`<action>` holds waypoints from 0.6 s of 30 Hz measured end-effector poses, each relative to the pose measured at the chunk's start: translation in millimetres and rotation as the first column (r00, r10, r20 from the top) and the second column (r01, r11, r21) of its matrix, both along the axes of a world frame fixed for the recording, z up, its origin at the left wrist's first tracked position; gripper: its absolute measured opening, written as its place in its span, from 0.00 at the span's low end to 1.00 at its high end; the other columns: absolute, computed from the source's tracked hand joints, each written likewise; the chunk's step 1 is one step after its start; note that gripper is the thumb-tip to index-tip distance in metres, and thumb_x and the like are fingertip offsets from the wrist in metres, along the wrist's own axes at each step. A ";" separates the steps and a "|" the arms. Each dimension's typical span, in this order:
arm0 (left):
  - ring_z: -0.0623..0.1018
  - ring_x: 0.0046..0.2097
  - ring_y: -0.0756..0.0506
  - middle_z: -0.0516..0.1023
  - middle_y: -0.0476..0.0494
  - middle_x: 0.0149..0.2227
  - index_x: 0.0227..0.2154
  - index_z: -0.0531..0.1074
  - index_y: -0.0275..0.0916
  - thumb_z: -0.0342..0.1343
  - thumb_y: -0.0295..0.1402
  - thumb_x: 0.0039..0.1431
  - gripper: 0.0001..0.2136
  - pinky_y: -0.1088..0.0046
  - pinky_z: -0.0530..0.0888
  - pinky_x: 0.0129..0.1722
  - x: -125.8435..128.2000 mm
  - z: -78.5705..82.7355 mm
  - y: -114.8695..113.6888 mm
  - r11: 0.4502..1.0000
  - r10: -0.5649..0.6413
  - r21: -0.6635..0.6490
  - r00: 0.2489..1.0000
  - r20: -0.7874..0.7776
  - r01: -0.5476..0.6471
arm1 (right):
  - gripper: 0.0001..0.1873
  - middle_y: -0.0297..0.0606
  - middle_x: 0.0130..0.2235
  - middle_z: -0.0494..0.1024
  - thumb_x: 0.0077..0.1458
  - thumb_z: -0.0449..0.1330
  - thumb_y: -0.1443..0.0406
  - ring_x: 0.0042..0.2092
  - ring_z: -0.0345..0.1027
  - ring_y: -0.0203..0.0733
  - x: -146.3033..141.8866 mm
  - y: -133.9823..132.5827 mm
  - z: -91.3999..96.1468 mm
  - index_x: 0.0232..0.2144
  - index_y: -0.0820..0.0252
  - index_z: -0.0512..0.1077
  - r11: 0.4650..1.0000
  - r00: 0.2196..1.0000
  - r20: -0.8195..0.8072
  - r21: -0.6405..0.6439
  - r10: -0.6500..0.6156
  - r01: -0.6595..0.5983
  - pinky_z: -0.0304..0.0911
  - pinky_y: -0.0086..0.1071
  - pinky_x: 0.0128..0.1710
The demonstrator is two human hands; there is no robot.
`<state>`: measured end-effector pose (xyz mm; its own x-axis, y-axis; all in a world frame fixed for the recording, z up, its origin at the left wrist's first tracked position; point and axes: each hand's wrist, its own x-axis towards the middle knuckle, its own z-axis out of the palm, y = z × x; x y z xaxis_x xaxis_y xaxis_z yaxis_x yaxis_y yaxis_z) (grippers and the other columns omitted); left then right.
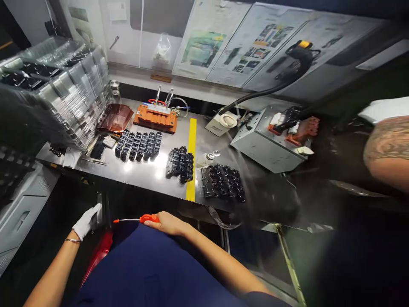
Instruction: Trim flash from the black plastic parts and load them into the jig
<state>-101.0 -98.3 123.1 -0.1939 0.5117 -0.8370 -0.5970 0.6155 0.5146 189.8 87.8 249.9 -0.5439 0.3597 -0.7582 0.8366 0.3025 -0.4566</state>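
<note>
A metal table [168, 140] spans the view. At its left end rises a stack of clear trays [75, 87]; towards its right stands a grey box [260, 145], with another person's arm [388, 149] farther right. Black blocks lie in three groups: one [139, 146] in front of an orange fixture [156, 119], one [179, 164] at a yellow strip [192, 138], and one [223, 182] right of the strip. Nearer the body, in front of the table's edge, the gloved left hand [85, 222] has its fingers closed on a dark part [101, 211], apparently held upright, though the shade there hides its detail. The bare right hand [168, 222] wraps its fingers round a red air gun [150, 218], whose thin nozzle [131, 220] points left, its red tip [116, 221] just beside the part.
</note>
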 end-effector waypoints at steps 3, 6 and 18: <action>0.77 0.44 0.41 0.77 0.39 0.42 0.44 0.68 0.36 0.64 0.37 0.42 0.24 0.67 0.73 0.45 11.6 5.3 18.0 0.914 -0.393 -0.077 0.820 -0.416 0.398 | 0.31 0.40 0.31 0.77 0.57 0.43 0.41 0.32 0.71 0.44 23.4 7.2 -4.3 0.30 0.58 0.72 0.989 0.998 0.041 0.137 -0.054 0.048 0.55 0.30 0.28; 0.77 0.45 0.39 0.77 0.39 0.43 0.45 0.67 0.37 0.62 0.36 0.42 0.24 0.66 0.71 0.46 29.1 13.3 43.8 0.697 -0.675 -0.302 0.454 -0.581 0.650 | 0.30 0.47 0.36 0.79 0.59 0.42 0.44 0.39 0.74 0.51 53.6 13.0 -14.4 0.38 0.61 0.71 0.943 0.975 0.151 0.313 -0.164 0.110 0.58 0.33 0.33; 0.78 0.42 0.35 0.79 0.36 0.41 0.45 0.69 0.43 0.55 0.43 0.49 0.20 0.64 0.70 0.39 134.4 60.2 259.7 0.406 -0.769 -0.543 -0.046 -0.638 0.735 | 0.24 0.43 0.34 0.77 0.60 0.44 0.46 0.39 0.73 0.48 138.0 34.4 -33.8 0.36 0.59 0.67 0.887 0.935 0.037 0.332 -0.353 0.322 0.57 0.31 0.33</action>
<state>33.5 161.4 183.4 -0.1808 0.7707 -0.6110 0.8281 0.4545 0.3281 327.8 122.1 216.1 -0.2790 0.7371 -0.6155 0.9479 0.1089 -0.2992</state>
